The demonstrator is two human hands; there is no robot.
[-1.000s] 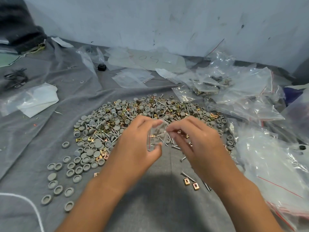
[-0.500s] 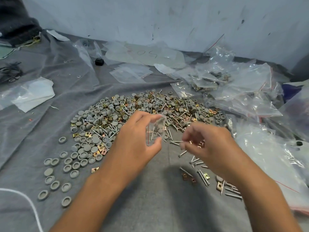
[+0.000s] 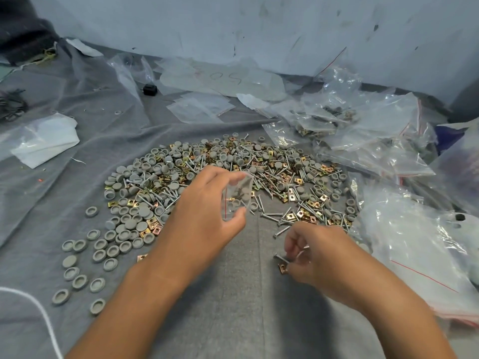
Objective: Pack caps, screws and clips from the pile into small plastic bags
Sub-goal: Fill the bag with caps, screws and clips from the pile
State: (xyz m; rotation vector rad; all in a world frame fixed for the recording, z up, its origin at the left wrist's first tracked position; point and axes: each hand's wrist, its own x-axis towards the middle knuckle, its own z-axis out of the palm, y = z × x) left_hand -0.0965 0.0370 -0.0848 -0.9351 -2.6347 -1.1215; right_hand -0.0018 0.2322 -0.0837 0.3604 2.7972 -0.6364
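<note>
Nearest the person, the right hand [image 3: 315, 251] is down on the grey cloth [image 3: 233, 307], fingers curled and pinching a few screws [image 3: 282, 258], with a copper-coloured clip [image 3: 282, 268] just beside the fingertips. Whether the clip is also gripped cannot be told. Slightly further out, the left hand [image 3: 207, 216] holds a small clear bag [image 3: 237, 195] upright between thumb and fingers, above the near edge of the pile; a few pieces show inside it, so filling appears begun but not finished.

Beyond the hands lies the pile [image 3: 220, 172] — grey caps, screws and clips mixed, still large. A scatter of loose caps [image 3: 85, 265] trails off on the person's left. By my judgement most of the work remains.

On the person's right, a heap of plastic bags [image 3: 363, 130], some holding parts — evidence of completed packs. Empty small bags [image 3: 202, 107] lie further back.

The cloth is creased and covers the whole work surface. A scuffed, marked pale wall [image 3: 259, 27] closes the far side.
</note>
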